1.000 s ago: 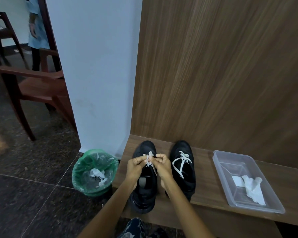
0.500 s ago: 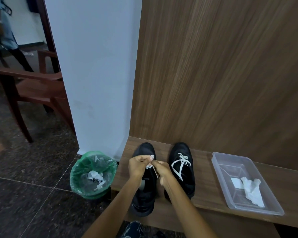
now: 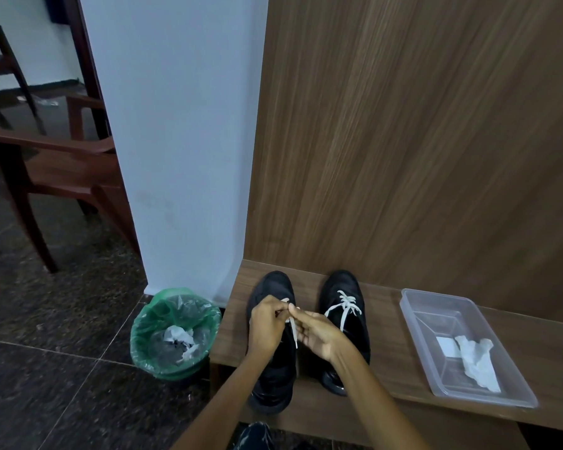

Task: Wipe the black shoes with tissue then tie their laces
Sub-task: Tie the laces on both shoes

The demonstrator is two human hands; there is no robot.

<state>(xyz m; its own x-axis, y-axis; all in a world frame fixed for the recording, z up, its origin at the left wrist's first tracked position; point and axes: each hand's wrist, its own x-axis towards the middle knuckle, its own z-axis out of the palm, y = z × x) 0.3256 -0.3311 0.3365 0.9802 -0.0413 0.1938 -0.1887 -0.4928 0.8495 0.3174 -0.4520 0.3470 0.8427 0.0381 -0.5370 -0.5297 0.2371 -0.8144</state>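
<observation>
Both hands, left (image 3: 267, 323) and right (image 3: 317, 332), are pinching the left shoe's (image 3: 273, 368) lace (image 3: 292, 323) on the worktop (image 3: 387, 375), knot seemingly unfinished. The right shoe (image 3: 346, 329) is looking tied; wiping is probably done, with tissue (image 3: 177, 334) lying binned.

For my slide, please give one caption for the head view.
Both hands tie the white lace of the left black shoe on a wooden bench.

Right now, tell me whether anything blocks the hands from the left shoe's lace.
Nothing visible does. The left hand and right hand already pinch the white lace over the left shoe.
</observation>
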